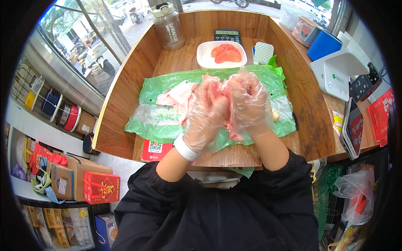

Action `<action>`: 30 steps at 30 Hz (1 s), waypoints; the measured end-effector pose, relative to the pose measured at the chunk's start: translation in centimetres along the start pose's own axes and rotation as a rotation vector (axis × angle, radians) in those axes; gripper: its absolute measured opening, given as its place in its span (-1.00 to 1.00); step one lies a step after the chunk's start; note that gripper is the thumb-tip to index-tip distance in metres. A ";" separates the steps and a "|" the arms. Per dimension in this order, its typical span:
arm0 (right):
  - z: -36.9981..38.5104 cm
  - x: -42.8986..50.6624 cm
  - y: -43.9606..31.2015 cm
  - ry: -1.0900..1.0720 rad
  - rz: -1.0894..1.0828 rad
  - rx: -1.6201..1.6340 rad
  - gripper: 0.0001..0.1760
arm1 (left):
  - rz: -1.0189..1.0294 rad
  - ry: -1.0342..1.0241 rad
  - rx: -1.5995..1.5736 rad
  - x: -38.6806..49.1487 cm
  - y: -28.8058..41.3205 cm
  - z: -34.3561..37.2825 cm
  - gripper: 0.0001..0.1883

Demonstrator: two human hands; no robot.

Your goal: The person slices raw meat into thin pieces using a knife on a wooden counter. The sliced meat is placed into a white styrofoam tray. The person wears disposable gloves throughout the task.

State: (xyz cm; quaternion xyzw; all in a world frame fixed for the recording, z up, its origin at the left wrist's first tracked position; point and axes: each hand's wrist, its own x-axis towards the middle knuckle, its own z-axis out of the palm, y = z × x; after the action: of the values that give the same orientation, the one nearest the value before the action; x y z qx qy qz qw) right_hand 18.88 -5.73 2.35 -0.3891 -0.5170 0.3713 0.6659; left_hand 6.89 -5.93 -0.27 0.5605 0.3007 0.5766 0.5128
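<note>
Both hands wear thin clear plastic gloves. My left hand [205, 117], with a white band at the wrist, grips a piece of pink fruit, apparently red pomelo [231, 116], from the left. My right hand [252, 103] has its fingers curled on the same piece from the right. Part of it hangs down between the hands, over a spread green plastic bag [157, 133]. Left of my hands, pale pink membrane scraps [176, 95] lie on the bag. Beyond it, a white plastic container [204, 59] holds peeled red flesh pieces [227, 54].
A calculator [226, 35] and a clear plastic bottle [169, 29] stand at the back of the wood-walled counter. A white textured object [263, 53] lies right of the container. On the right ledge are a white payment device [336, 75] and a tablet-like screen [352, 128].
</note>
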 end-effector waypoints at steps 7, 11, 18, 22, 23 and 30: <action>-0.5 0.0 1.1 -0.044 -0.083 0.169 -0.81 | 0.108 0.029 0.007 -0.6 -1.1 -0.5 -0.49; -0.1 -0.2 1.3 -0.005 -0.029 0.314 -0.78 | 0.154 0.094 0.007 -0.9 -1.5 -0.5 -0.53; -1.2 0.9 2.3 0.034 0.059 -0.181 -0.61 | 0.485 0.235 0.385 -1.4 -2.0 0.1 -0.50; 0.0 2.0 1.4 0.169 0.702 0.507 -0.63 | 0.553 0.222 0.315 -1.5 -3.2 -0.4 -0.49; 0.3 1.8 1.2 0.128 0.739 0.620 -0.62 | 0.498 0.216 0.212 -1.9 -3.0 -0.3 -0.49; -1.8 2.9 5.1 -0.238 0.845 0.873 -0.59 | 0.112 0.084 -0.338 -1.7 1.7 1.6 -0.43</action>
State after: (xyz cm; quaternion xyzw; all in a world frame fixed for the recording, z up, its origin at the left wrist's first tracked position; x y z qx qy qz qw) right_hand 20.77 -1.19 -1.39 -0.2076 -0.1895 0.8210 0.4969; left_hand 7.76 -8.39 1.03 0.4576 0.1890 0.6696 0.5536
